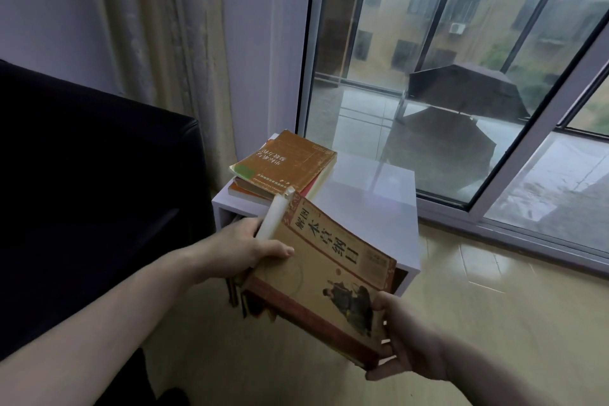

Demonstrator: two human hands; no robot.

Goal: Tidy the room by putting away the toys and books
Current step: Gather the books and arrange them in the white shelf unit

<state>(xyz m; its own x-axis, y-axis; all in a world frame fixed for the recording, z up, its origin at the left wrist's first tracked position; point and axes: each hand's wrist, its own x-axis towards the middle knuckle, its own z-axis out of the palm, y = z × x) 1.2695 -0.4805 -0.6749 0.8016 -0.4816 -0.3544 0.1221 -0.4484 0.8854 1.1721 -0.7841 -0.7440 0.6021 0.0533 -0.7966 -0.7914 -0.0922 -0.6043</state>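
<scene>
A thick tan book with a red border, large characters and a seated figure on its cover is held tilted in front of a white side table. My left hand grips its upper left edge, thumb on the cover. My right hand holds its lower right corner from beneath. More dark book edges show just under this book; whether they are held too is unclear. A stack of three brownish books lies on the table's far left corner.
A dark sofa fills the left side, with a beige curtain behind it. A sliding glass door stands beyond the table. The wooden floor extends to the right.
</scene>
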